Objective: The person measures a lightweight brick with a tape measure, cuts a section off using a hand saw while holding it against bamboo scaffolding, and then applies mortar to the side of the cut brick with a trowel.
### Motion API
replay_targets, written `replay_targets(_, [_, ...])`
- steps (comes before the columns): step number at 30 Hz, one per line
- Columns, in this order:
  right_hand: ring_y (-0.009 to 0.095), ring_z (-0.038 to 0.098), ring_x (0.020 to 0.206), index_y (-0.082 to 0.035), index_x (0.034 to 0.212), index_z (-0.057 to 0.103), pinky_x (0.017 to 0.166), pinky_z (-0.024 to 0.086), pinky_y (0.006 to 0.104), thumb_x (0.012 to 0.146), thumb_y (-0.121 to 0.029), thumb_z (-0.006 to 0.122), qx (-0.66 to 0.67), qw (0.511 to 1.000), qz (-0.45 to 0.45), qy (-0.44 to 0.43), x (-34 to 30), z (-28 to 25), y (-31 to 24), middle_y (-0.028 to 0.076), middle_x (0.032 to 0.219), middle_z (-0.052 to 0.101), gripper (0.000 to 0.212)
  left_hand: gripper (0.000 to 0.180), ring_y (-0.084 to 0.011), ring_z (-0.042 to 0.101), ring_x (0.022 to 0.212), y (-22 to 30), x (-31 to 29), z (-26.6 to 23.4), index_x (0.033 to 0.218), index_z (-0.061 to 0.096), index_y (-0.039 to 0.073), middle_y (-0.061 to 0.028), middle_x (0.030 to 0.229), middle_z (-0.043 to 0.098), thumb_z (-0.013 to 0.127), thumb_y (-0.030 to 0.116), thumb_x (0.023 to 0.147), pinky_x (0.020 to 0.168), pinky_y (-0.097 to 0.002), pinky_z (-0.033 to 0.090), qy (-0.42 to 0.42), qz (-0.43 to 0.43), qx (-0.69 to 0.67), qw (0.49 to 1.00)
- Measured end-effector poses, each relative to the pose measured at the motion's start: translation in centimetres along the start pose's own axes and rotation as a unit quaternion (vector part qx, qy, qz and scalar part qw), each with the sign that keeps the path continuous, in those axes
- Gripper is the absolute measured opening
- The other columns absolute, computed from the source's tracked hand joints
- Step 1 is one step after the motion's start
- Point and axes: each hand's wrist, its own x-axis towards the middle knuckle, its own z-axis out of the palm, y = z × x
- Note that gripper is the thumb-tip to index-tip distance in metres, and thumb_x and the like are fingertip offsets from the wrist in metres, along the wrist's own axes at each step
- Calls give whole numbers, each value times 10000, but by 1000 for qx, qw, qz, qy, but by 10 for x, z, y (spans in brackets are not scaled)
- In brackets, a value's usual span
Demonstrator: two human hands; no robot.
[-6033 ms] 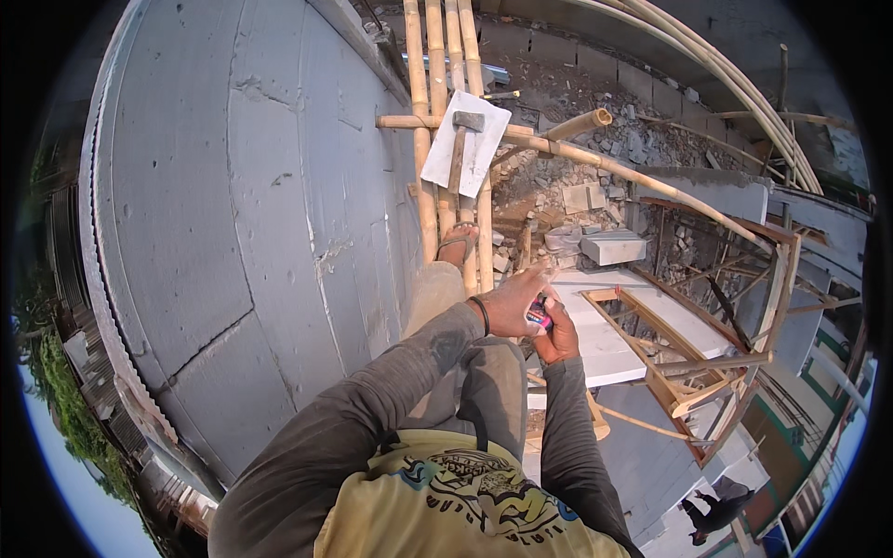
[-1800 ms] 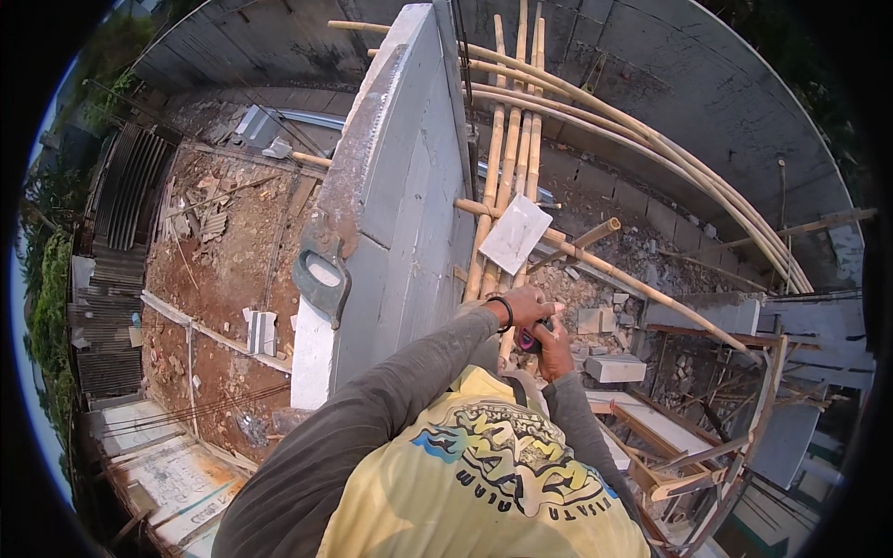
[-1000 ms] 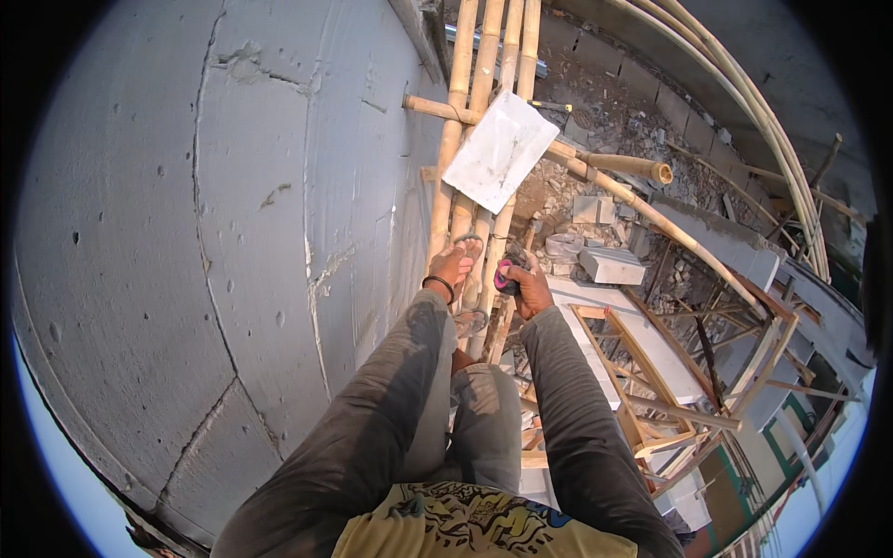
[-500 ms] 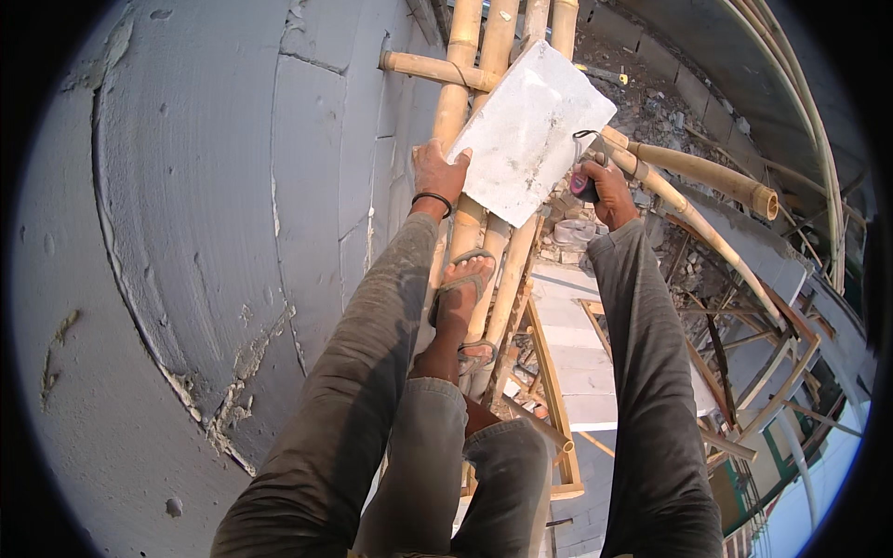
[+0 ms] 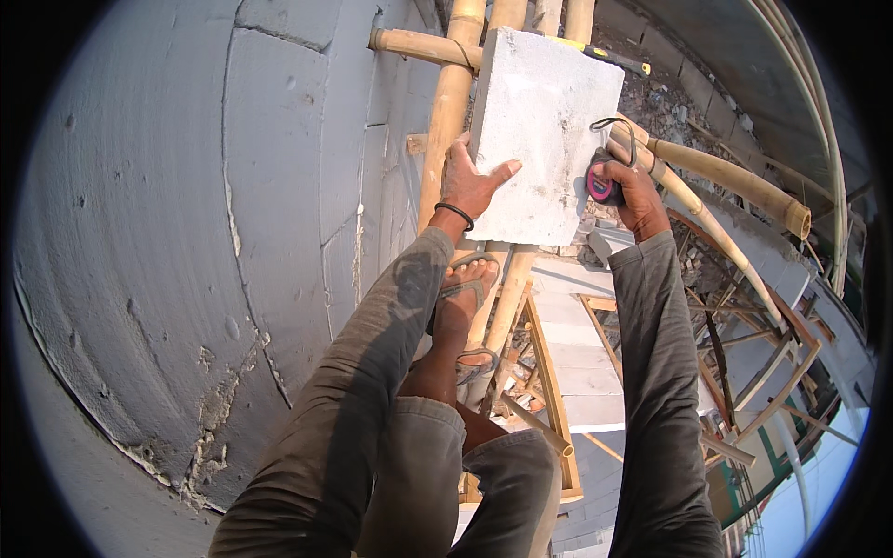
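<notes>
A whitish lightweight concrete block (image 5: 544, 139) rests across bamboo poles, its long sides running away from me. My left hand (image 5: 473, 186) grips the block's left edge, with the thumb lying over its upper face. In my right hand (image 5: 631, 191) is a black tape measure (image 5: 603, 183) with a pink round label, held at the block's right edge. A dark wrist strap (image 5: 619, 126) loops up from it. I cannot see any blade drawn out. Past the block's far edge lies a long yellow-and-black tool (image 5: 605, 56), partly hidden.
A grey block wall (image 5: 279, 167) rises close on my left. My sandalled foot (image 5: 470, 284) stands on the bamboo poles (image 5: 449, 121). At the right, more bamboo (image 5: 735, 177) juts out over rubble. Lower down are a wooden frame (image 5: 553, 409) and pale blocks (image 5: 591, 372).
The block has turned counter-clockwise and sits straighter before me. My left thumb reaches further over its face. My right hand has brought the tape measure against the right edge; more of the yellow-and-black tool shows.
</notes>
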Motion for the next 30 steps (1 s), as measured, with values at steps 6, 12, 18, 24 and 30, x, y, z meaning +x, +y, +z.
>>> replay_targets(6, [125,547,653,-1,1005,657,600,440,272,717,-216,682,-338,933,-48,-116,18,26,-76,46,793,630,360,662,-224,653,1061,8,-78,24,1289,537,-97,-167,1199,658,853,237,814,949,-336,521,-58,-102,-287,951])
replay_targets(12, [122,532,647,-1,1063,660,603,442,271,719,-231,685,-365,924,-18,-116,24,38,-78,43,795,618,415,652,-230,664,1041,8,-79,15,1269,538,-104,-178,1177,666,846,251,816,925,-344,532,-42,-94,-276,956])
replay_targets(18, [149,598,923,31,1426,489,812,516,281,805,-58,648,65,997,19,20,-25,40,8,58,1029,623,647,1088,-375,582,1218,-5,-24,-46,1450,338,-163,-288,1236,611,881,435,723,1058,-425,464,-41,35,13,998])
replay_targets(24, [263,621,966,-79,1173,573,930,545,582,843,-54,681,486,868,15,106,-66,77,148,66,1014,601,348,993,-360,522,1285,87,71,-42,1463,490,-16,-219,1341,577,918,367,652,1107,-397,405,-250,140,283,916])
replay_targets(30, [296,610,984,-75,987,605,955,537,579,806,-76,721,646,736,51,196,-65,143,171,86,997,632,215,902,-339,686,1094,130,123,-15,1479,524,150,-188,1325,650,908,234,667,967,-409,554,-400,73,344,846])
